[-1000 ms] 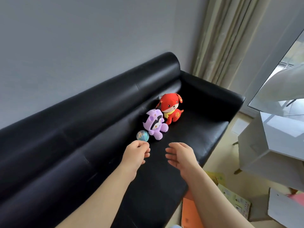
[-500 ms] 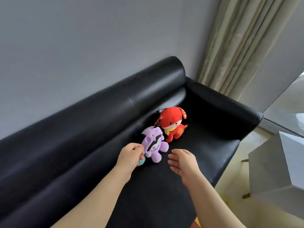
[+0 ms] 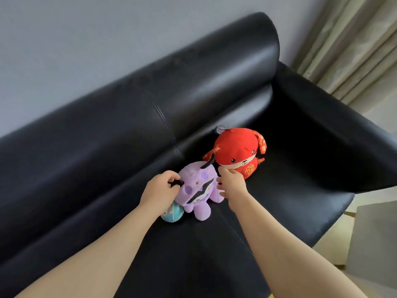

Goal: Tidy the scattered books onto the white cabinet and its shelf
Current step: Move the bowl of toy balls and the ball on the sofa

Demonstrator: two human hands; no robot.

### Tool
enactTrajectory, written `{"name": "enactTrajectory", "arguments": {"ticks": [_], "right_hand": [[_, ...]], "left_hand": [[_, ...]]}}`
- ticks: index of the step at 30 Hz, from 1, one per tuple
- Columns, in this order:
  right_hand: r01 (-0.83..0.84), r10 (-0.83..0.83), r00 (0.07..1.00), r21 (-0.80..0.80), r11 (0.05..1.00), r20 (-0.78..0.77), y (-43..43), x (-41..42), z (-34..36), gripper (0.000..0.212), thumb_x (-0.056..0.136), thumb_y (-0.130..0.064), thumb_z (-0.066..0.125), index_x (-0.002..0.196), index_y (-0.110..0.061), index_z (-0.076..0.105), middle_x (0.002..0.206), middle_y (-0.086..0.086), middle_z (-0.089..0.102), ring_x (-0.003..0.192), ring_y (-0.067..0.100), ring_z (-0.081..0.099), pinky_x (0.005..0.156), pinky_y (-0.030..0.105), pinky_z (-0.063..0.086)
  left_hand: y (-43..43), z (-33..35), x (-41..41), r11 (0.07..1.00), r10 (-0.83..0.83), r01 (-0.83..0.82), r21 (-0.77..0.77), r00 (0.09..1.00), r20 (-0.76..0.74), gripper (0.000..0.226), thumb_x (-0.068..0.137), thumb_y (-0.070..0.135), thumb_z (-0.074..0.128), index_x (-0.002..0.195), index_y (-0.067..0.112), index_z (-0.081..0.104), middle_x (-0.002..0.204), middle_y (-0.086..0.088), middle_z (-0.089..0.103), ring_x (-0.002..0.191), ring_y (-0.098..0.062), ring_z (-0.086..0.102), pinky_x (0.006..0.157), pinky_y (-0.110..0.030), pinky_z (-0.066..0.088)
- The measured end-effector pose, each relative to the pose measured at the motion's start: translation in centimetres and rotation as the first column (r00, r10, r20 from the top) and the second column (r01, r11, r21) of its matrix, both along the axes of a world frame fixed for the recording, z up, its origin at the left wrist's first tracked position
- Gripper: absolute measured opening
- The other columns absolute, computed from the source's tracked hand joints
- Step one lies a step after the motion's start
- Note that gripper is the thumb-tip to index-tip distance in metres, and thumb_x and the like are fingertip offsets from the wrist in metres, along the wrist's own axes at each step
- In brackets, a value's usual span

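No books or white cabinet show, so tidying looks unstarted: on the black sofa (image 3: 214, 100), left hand (image 3: 160, 190) pinches the purple plush (image 3: 198, 190), right hand (image 3: 231, 184) spread open beside it.

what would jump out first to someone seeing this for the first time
Two bright plush toys on the black sofa: a red plush dog near the backrest and a purple plush in front of it. The left hand grips the purple plush's side; the right hand is open at its other side. A small blue ball lies under the left wrist.
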State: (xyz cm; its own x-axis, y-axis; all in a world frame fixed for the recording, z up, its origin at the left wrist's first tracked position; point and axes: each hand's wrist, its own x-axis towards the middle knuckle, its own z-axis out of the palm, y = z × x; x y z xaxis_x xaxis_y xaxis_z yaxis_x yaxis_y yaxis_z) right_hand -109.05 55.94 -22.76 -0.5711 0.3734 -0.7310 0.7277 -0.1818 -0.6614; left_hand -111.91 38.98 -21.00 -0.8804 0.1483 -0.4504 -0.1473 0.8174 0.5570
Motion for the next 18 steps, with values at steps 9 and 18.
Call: {"name": "enactTrajectory", "arguments": {"ticks": [9,18], "right_hand": [[-0.327,0.293,0.942,0.255,0.91,0.164,0.8,-6.6,-5.7,0.044,0.09,-0.044,0.048,0.109,-0.005,0.056,0.081,0.007,0.058,0.088,0.028,0.058,0.078,0.035,0.047],[-0.243,0.233,0.97,0.236,0.941,0.07,1.2,-6.7,-7.3,0.014,0.092,-0.013,0.044,0.098,-0.007,0.055,0.064,0.001,0.044,0.055,0.012,0.04,0.048,0.024,0.03]], "left_hand": [[0.6,-5.2,-4.0,0.845,-0.35,0.399,-0.355,0.916,0.197,0.047,0.093,0.025,0.048,0.139,0.02,0.036,0.146,0.004,0.032,0.135,-0.019,0.028,0.101,-0.036,0.037],[0.2,-7.2,-2.7,0.914,-0.17,0.261,-0.309,0.941,0.293,0.031,0.093,0.024,0.053,0.12,0.016,0.041,0.121,-0.002,0.052,0.099,-0.018,0.055,0.072,-0.028,0.044]]}}
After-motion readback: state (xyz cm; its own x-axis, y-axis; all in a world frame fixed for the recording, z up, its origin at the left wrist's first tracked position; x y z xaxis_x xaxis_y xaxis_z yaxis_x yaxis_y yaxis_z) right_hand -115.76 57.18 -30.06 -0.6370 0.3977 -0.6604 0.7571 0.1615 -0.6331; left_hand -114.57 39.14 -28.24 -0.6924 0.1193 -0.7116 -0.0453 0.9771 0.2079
